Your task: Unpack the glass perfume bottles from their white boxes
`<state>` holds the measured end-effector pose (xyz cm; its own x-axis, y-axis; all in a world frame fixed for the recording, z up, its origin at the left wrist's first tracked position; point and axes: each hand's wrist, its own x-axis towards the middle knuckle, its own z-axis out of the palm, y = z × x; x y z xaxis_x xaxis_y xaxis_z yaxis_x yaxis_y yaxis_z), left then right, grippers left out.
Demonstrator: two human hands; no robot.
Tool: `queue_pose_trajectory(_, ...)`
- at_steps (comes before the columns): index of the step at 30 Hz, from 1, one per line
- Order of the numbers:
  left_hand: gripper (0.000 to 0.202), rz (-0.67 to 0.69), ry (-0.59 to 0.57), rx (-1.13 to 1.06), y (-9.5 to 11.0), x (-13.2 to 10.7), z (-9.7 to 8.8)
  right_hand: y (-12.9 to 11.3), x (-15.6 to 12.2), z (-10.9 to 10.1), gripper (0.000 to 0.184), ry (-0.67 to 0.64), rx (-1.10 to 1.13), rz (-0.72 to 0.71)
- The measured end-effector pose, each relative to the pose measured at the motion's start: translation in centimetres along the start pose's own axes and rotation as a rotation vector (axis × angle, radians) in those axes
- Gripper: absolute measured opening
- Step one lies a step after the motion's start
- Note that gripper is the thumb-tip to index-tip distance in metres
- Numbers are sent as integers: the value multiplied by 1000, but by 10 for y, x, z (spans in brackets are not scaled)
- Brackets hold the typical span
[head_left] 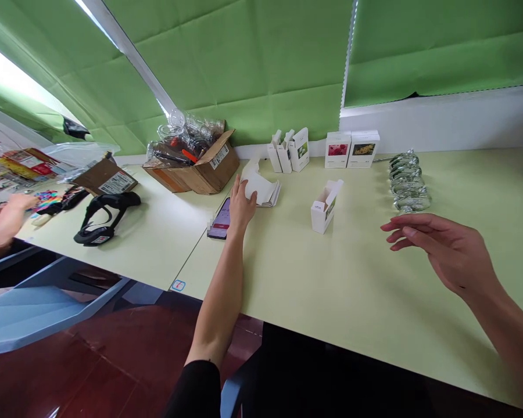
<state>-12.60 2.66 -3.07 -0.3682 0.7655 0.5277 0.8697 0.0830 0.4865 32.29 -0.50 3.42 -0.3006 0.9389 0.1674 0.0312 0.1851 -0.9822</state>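
My left hand (241,208) reaches far over the pale green table (331,278) and pinches the top sheet of a stack of flat white cartons (261,187). Just left of that hand lies a phone (220,222) with a lit screen. My right hand (444,247) hovers above the table at the right, fingers stretched out and empty. An open small white box (326,208) stands between my hands. A row of clear glass bottles (407,181) lies beyond my right hand.
Several small white boxes (287,152) and two printed boxes (352,149) stand along the back wall. An open cardboard box (200,165) holds plastic-wrapped items. A black strap device (102,217) lies at the left, where another person's hand (11,217) works.
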Motion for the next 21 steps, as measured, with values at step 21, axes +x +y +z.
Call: queue_pose_trajectory(21,26,219,16,196,9,-3,-1,2,2,0,20,21,-74,-28)
